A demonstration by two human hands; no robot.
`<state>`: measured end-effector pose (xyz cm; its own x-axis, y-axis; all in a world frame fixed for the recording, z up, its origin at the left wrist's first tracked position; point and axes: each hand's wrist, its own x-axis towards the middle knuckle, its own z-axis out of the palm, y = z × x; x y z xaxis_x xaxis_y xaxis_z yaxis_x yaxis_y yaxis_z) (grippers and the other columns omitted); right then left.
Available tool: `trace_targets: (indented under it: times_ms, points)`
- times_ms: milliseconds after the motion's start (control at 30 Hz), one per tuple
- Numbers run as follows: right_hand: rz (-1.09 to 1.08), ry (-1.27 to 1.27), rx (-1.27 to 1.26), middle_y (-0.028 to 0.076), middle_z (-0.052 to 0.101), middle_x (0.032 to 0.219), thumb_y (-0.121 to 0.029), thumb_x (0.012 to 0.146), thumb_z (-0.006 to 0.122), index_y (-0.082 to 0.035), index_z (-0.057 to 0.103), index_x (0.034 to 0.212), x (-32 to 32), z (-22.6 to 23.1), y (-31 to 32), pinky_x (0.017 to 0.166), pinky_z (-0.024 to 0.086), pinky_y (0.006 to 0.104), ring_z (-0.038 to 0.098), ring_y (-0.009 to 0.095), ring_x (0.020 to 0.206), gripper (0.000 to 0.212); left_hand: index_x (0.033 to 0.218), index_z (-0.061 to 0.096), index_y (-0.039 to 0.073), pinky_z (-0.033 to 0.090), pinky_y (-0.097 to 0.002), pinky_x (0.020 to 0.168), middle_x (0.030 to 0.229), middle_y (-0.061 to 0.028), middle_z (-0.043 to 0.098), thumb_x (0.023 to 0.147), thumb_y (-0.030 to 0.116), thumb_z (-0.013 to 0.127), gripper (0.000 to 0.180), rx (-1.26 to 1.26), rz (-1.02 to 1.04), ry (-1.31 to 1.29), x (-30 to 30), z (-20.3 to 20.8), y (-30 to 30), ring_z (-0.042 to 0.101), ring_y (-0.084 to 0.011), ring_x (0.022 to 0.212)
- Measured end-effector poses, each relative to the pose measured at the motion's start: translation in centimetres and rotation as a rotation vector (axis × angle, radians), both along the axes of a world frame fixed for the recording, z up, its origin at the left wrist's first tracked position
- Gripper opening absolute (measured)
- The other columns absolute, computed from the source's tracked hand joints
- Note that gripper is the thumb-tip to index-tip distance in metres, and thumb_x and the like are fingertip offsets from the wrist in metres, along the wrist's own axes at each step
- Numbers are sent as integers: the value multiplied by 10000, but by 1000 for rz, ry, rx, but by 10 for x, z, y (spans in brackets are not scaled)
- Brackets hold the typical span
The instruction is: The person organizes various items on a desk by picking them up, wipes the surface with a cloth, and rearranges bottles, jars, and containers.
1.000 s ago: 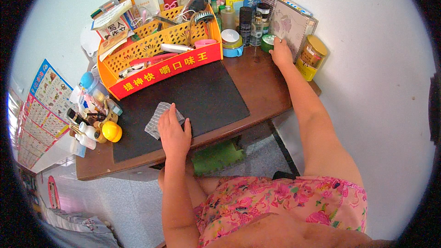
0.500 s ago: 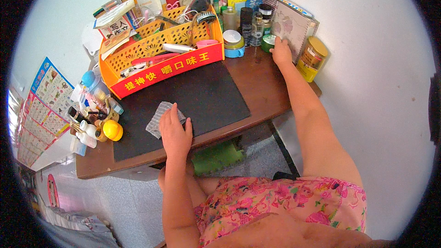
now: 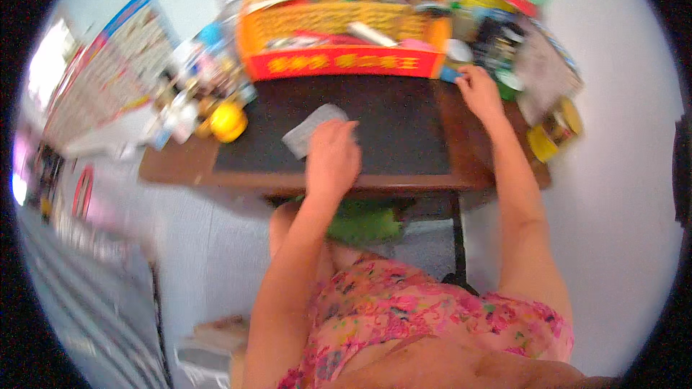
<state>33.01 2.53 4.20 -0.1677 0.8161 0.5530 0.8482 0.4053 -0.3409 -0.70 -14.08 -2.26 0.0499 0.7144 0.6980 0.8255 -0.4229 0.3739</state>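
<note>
A grey patterned cloth lies on the black desk mat. My left hand rests over its right part, fingers curled and closed on it. On the bare wood at the right is my right hand, its bent fingertips beside or touching a light blue container. Blur hides whether they grip it. Above that container shows a round white lid. A green jar stands just right of this hand.
A yellow and red organizer box full of odds and ends spans the back. Bottles and a yellow round object crowd the left. A notebook leans on the right wall beside a gold-and-yellow canister.
My right hand has moved left from the green jar to the light blue container. My left hand stays on the cloth, fingers more curled. The whole view has shifted and blurred.
</note>
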Motion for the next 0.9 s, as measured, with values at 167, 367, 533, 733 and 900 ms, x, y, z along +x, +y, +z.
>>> trace_targets:
  times_ms: [167,367,533,733,900]
  points:
    - [389,-102,27,132,687,1055,-211,962,645,-74,686,1105,-113,18,-60,858,551,435,676,345,992,202,1029,668,52,482,-455,983,1091,-149,664,759,-83,615,306,190,-12,-307,-14,1,-17,610,-378,1099]
    - [767,-97,28,115,673,985,-232,959,634,-92,690,1035,-198,4,-109,761,564,442,681,342,922,169,1399,378,-75,353,-506,1116,1339,-268,488,800,167,855,803,207,746,-475,-122,13,-18,445,-423,1289]
    - [835,-126,40,110,678,957,-222,951,647,-88,698,1023,-216,-11,-121,734,565,442,683,341,881,161,1430,365,-35,393,-485,1097,1313,-249,551,729,332,918,965,-53,847,-470,-160,18,12,525,-398,1245]
    - [829,-140,-10,104,680,967,-216,949,652,-93,705,1036,-203,-9,-136,747,569,436,685,339,895,160,1383,438,2,435,-486,1030,1241,-205,635,741,379,887,870,-132,961,-348,-169,10,26,573,-386,1199]
    - [810,-101,-11,112,682,982,-211,950,652,-91,705,1050,-185,-12,-135,768,569,435,685,343,915,166,1305,523,29,439,-501,1020,1222,-181,648,734,392,868,760,-281,964,-259,-175,17,21,575,-386,1193]
